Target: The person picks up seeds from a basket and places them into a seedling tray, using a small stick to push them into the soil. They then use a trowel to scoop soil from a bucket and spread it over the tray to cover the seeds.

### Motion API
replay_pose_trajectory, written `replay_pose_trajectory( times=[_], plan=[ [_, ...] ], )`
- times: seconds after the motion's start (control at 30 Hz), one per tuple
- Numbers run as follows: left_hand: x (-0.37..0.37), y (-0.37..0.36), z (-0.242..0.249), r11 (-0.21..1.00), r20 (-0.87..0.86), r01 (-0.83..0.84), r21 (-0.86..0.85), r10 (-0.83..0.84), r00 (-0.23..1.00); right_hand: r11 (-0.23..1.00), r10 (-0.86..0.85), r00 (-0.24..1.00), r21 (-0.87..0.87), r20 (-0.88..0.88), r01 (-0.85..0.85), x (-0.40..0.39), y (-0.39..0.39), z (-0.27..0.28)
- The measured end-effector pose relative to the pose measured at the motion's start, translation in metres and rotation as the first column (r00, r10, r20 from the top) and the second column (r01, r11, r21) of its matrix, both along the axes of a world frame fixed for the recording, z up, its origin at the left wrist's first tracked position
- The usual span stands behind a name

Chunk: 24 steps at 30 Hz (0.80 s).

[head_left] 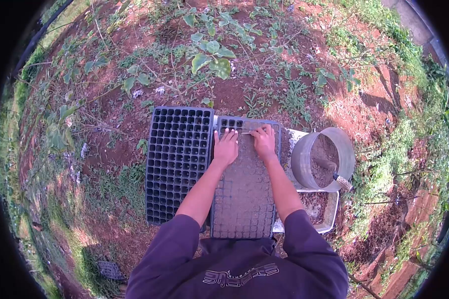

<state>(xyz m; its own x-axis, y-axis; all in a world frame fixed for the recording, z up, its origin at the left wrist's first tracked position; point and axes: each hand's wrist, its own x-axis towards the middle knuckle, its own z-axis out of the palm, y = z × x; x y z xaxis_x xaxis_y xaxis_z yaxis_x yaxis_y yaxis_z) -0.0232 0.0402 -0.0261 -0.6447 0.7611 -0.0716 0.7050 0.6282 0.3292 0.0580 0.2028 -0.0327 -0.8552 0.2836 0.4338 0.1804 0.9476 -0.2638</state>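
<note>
My left fingers [226, 132] lay slightly spread, holding nothing, on the soil-covered tray [244, 187] in front of me, beside the black tray [178, 164]. My right fingers [253, 133] were pinched shut on a thin stick [246, 133] near its far end.

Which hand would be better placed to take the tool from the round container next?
Probably the right hand: the container stands on that side, the tool's handle reaching its rim, though those fingers seem to pinch a thin stick.
</note>
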Motion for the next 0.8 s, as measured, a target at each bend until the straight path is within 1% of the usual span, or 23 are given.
replay_pose_trajectory(
  times=[0.07,0.1,0.13,0.17,0.23,0.27,0.33,0.47,0.53,0.57,0.6,0.63,0.67,0.7,0.73,0.77,0.8],
  plan=[
    [-0.001,0.001,0.001,1.0,0.007,-0.001,0.008,0.001,1.0,1.0,0.0,1.0,0.023,0.009,0.0,-0.006,0.001,-0.002],
    [-0.002,0.0,0.0,1.0,0.014,-0.002,0.01,0.002,1.0,0.985,-0.173,0.985,-0.01,-0.011,0.173,-0.009,-0.001,-0.001],
    [-0.002,0.0,0.0,1.0,0.022,-0.003,0.011,0.003,1.0,0.939,-0.341,0.94,-0.046,-0.023,0.34,-0.011,-0.003,-0.001],
    [-0.002,-0.001,-0.001,1.0,0.024,-0.004,0.01,0.004,1.0,0.94,-0.34,0.94,-0.047,-0.021,0.339,-0.01,-0.004,0.0],
    [0.0,-0.001,-0.005,0.999,-0.008,-0.01,0.037,0.01,1.0,0.966,-0.249,0.965,-0.089,-0.086,0.241,-0.006,-0.004,0.001],
    [-0.001,-0.001,-0.006,0.999,-0.007,-0.008,0.04,0.008,1.0,0.966,-0.25,0.964,-0.085,-0.085,0.243,-0.004,-0.004,0.001],
    [-0.001,-0.001,-0.007,0.999,0.0,-0.011,0.041,0.011,1.0,0.995,0.04,0.993,-0.087,-0.107,-0.05,0.002,-0.005,0.003],
    [-0.001,-0.002,-0.004,0.998,0.017,-0.017,0.059,0.016,1.0,0.994,0.085,0.991,-0.066,-0.102,-0.092,0.001,-0.004,0.001],
    [-0.001,-0.002,-0.004,0.997,0.013,-0.012,0.07,0.011,1.0,0.997,-0.063,0.997,0.05,-0.038,0.065,-0.002,-0.002,0.002],
    [-0.001,-0.003,-0.004,0.997,0.013,-0.014,0.071,0.013,1.0,0.997,-0.062,0.997,0.05,-0.038,0.063,-0.003,-0.003,0.001],
    [-0.001,-0.003,-0.004,0.997,0.016,-0.018,0.074,0.016,1.0,0.969,-0.247,0.968,-0.001,-0.055,0.247,-0.006,-0.005,0.001],
    [-0.001,-0.003,-0.003,0.997,0.018,-0.022,0.078,0.021,1.0,0.906,-0.423,0.904,-0.055,-0.063,0.42,-0.007,-0.005,0.0],
    [0.001,-0.004,-0.003,0.997,0.019,-0.023,0.078,0.021,1.0,0.906,-0.423,0.904,-0.054,-0.061,0.42,-0.006,-0.006,0.0],
    [0.001,-0.005,-0.003,0.997,0.012,-0.021,0.078,0.02,1.0,0.962,-0.272,0.959,-0.046,-0.085,0.269,-0.004,-0.006,-0.001],
    [0.001,-0.003,-0.003,0.996,0.001,-0.017,0.086,0.017,1.0,0.993,-0.115,0.987,-0.028,-0.11,0.112,-0.003,-0.003,-0.001],
    [0.001,-0.002,-0.003,0.996,0.001,-0.018,0.089,0.018,1.0,0.993,-0.114,0.987,-0.025,-0.111,0.112,-0.001,-0.002,-0.001],
    [0.002,-0.002,-0.001,0.996,0.016,-0.028,0.084,0.027,1.0,0.997,-0.073,0.992,-0.027,-0.1,0.07,-0.002,-0.004,0.0]
  ],
)
